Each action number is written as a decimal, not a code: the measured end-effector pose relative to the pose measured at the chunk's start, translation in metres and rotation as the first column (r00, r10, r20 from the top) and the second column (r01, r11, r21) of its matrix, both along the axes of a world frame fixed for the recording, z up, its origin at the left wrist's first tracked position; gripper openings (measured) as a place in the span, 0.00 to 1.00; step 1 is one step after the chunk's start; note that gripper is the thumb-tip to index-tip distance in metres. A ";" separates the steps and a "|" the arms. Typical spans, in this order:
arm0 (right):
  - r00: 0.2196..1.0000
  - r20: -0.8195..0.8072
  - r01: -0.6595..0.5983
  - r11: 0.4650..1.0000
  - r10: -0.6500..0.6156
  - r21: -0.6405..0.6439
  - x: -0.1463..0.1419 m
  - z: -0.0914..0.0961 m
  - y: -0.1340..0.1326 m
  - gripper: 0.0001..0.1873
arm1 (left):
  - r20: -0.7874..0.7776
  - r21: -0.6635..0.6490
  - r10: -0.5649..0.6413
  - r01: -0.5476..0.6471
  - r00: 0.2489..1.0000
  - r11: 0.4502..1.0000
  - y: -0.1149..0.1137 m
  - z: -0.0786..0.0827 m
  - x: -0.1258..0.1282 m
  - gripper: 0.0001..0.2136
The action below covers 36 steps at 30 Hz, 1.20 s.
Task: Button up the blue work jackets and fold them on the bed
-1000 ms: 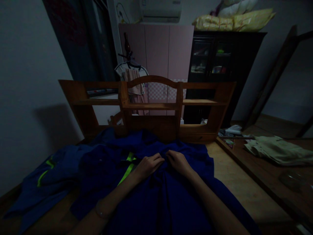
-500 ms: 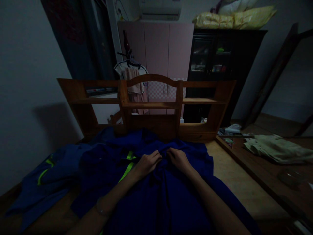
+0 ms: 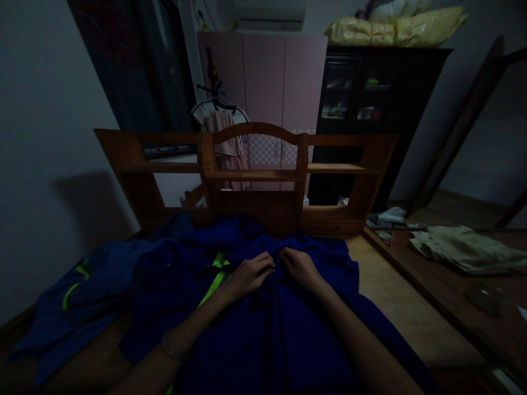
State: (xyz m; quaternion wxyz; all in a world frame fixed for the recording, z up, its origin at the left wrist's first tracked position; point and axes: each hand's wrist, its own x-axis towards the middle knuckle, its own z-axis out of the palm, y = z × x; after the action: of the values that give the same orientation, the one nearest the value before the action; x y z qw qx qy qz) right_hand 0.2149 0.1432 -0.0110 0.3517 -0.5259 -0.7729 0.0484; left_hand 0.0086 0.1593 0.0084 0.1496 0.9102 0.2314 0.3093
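A dark blue work garment with bright green reflective stripes lies spread over a wooden table in dim light. My left hand and my right hand sit close together on its middle, fingers curled and pinching a bunched fold of the cloth between them. A green stripe runs just left of my left hand. A thin bracelet shows on my left wrist.
A second blue garment with green stripes lies at the left. A wooden shelf unit stands across the table's far edge. A pale folded cloth rests on another table at right. Behind stand a pink wardrobe and a dark cabinet.
Both hands stay bunched on the blue cloth; the fingers have shifted only slightly. The view has tilted a little.
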 end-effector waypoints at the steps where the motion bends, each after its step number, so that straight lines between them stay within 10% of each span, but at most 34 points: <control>1: 1.000 0.002 0.002 1.000 -0.002 -0.003 0.000 0.001 0.000 0.08 | 0.051 -0.038 -0.013 0.015 0.999 0.999 -0.001 0.001 0.001 0.07; 12: 1.000 -0.026 -0.016 0.999 0.015 -0.036 0.001 0.005 -0.001 0.09 | 0.298 -0.487 0.103 0.058 0.949 0.872 0.011 -0.005 0.001 0.08; 36: 1.000 -0.006 -0.021 0.999 0.021 -0.025 -0.001 0.011 -0.007 0.09 | 0.441 -0.640 0.230 0.124 0.867 0.758 0.033 -0.024 0.001 0.14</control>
State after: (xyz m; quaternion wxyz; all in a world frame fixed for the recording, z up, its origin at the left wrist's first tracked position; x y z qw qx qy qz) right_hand 0.2143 0.1365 0.0005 0.3468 -0.5220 -0.7767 0.0635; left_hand 0.0093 0.1926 -0.0156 0.5006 0.6831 0.3044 0.4360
